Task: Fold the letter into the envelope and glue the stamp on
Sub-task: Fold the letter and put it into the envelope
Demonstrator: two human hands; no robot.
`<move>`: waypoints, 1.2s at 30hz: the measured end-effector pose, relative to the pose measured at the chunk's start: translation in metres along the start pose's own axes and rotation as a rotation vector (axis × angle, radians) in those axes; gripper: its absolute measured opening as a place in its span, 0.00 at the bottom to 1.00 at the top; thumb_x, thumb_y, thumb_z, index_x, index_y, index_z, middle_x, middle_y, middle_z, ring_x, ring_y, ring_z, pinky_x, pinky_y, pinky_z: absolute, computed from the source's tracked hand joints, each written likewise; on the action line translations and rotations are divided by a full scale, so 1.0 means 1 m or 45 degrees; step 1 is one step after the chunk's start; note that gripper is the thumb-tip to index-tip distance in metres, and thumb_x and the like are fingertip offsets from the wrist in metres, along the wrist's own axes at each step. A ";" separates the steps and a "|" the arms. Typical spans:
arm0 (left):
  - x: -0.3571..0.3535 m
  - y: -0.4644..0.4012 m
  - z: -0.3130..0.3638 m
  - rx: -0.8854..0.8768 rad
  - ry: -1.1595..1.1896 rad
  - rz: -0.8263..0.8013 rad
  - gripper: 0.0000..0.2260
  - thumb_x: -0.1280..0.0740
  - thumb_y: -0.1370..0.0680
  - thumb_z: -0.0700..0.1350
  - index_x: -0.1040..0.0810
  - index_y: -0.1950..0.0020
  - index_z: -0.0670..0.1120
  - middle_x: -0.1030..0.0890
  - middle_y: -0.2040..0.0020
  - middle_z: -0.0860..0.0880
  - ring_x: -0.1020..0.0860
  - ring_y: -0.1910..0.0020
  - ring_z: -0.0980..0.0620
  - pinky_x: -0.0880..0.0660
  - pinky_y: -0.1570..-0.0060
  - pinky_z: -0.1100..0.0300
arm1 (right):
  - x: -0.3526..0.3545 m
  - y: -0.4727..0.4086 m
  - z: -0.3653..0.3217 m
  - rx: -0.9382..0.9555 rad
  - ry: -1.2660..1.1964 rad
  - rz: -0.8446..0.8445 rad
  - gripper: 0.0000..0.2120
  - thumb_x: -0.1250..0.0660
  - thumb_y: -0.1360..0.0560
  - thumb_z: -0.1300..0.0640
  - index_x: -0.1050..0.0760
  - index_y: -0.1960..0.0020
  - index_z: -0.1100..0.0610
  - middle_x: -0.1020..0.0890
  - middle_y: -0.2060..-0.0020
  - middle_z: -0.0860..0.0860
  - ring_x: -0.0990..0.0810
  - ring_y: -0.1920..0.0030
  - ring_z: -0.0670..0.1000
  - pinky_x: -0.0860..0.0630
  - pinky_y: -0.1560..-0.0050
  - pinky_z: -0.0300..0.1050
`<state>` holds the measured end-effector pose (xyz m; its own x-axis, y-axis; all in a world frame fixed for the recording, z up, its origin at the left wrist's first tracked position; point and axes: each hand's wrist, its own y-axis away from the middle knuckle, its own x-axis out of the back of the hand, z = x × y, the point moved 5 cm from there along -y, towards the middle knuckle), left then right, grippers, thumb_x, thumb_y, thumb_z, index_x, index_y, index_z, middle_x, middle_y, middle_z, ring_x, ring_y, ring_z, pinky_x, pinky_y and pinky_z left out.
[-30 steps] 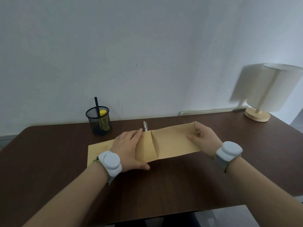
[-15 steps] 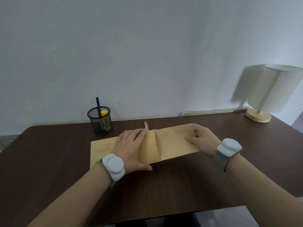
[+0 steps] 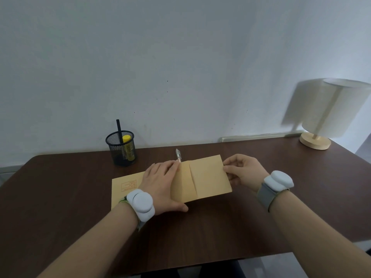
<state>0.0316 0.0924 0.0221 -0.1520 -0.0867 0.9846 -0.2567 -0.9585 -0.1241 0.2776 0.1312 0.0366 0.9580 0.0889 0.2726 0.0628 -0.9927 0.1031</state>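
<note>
A tan envelope [image 3: 128, 187] with a red printed box lies flat on the dark brown table [image 3: 60, 197]. A tan folded sheet, the letter [image 3: 208, 175], rests on its right part, creased near the middle. My left hand [image 3: 160, 185] presses flat on the left part of the letter, fingers straight, thumb along the near edge. My right hand [image 3: 241, 171] pinches the letter's right edge between thumb and fingers. No stamp shows.
A black mesh pen cup [image 3: 122, 147] with a yellow glue stick [image 3: 126, 139] and a black pen stands at the back left. A small pen-like item [image 3: 178, 154] lies behind the letter. A lamp [image 3: 323, 115] stands at the back right.
My right hand has drawn the letter's right edge leftward, so the sheet looks shorter. The left hand has stayed pressed on the letter. The envelope's printed corner has come into view.
</note>
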 end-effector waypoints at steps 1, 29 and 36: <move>-0.001 0.000 0.001 -0.001 -0.002 0.000 0.56 0.32 0.41 0.73 0.57 0.23 0.53 0.46 0.25 0.54 0.47 0.27 0.51 0.54 0.28 0.51 | -0.001 0.001 0.000 0.003 -0.010 -0.006 0.03 0.31 0.26 0.66 0.21 0.53 0.60 0.18 0.62 0.56 0.19 0.68 0.48 0.20 0.67 0.41; -0.013 -0.003 0.034 -0.061 -0.034 0.031 0.56 0.32 0.41 0.72 0.57 0.24 0.53 0.46 0.25 0.53 0.47 0.27 0.51 0.58 0.28 0.52 | -0.061 0.013 -0.008 -0.019 0.331 -0.011 0.01 0.35 0.24 0.58 0.26 0.54 0.52 0.16 0.63 0.50 0.24 0.81 0.46 0.23 0.72 0.41; -0.011 -0.002 0.027 -0.020 0.018 -0.024 0.56 0.33 0.42 0.74 0.57 0.24 0.54 0.46 0.25 0.54 0.47 0.27 0.51 0.57 0.28 0.52 | -0.040 0.009 -0.010 0.091 0.300 0.047 0.04 0.35 0.25 0.60 0.25 0.54 0.51 0.14 0.64 0.47 0.24 0.78 0.47 0.24 0.72 0.40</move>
<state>0.0597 0.0877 0.0154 -0.1605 -0.0649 0.9849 -0.2745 -0.9555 -0.1077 0.2367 0.1191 0.0363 0.8688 0.0611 0.4914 0.0571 -0.9981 0.0232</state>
